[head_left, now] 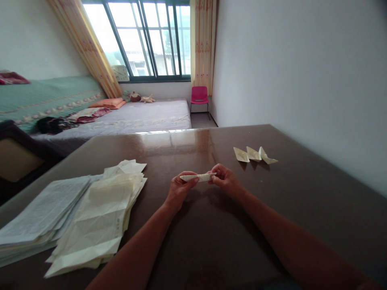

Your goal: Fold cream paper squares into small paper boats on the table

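Between my two hands, above the brown table, is a narrow folded strip of cream paper (204,177). My left hand (180,187) is closed on the strip's left end, thumb along its near side. The right end is pinched by the thumb and fingers of my right hand (225,178). Farther back on the right, several pointed folded paper pieces (254,154), like paper boats, stand in a row on the table. A stack of loose cream paper sheets (102,205) lies to the left of my left hand.
The glossy brown table (211,237) reaches toward a bed (157,114) under the window. A pile of printed papers (45,205) lies at the table's left side, partly under the cream sheets. A white wall (302,72) runs along the right. A pink chair (200,95) stands beyond the table.
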Available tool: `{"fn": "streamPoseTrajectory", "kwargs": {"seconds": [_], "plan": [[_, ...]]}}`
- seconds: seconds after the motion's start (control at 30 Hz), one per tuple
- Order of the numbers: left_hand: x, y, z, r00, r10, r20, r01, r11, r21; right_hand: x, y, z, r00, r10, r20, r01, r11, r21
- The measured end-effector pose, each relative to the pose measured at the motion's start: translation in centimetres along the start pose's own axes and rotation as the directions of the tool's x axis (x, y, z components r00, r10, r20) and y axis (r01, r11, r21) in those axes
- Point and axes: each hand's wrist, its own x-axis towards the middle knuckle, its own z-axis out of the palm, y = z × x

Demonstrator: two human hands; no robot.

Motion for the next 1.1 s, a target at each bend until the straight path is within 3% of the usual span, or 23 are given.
{"fn": "streamPoseTrajectory", "kwargs": {"seconds": [0.13,0.23,0.33,0.53,0.8,0.97,1.1], "plan": [[-0.1,0.0,0.1,0.999,0.033,-0.001,-0.033,0.997,0.063,-0.2,-0.6,-0.2,0.998,-0.025,0.055,0.027,0.999,-0.045],[-0.3,0.0,0.3,0.998,0.061,0.032,-0.066,0.98,0.19,-0.4,-0.9,-0.2,0.989,-0.084,0.122,0.111,0.965,-0.238],[-0.3,-0.1,0.2,0.994,0.084,0.071,-0.103,0.938,0.332,-0.5,-0.7,-0.1,0.984,-0.059,0.167,0.118,0.921,-0.371],[0.1,-0.3,-0.5,0.992,0.08,0.095,-0.113,0.899,0.424,-0.1,-0.1,-0.2,0.984,-0.093,0.151,0.146,0.905,-0.399],[0.5,-0.3,-0.6,0.994,0.031,0.109,-0.064,0.947,0.315,-0.3,-0.7,-0.1,0.985,-0.076,0.158,0.136,0.897,-0.42],[1.1,-1.2,-1.7,0.987,-0.036,0.158,-0.014,0.953,0.303,0.0,0.1,-1.5,0.995,-0.054,0.079,0.083,0.901,-0.427],[1.4,-1.1,-2.6,0.989,-0.011,0.145,-0.052,0.906,0.42,0.5,0.6,-2.6,0.999,-0.026,0.047,0.042,0.919,-0.392]]}}
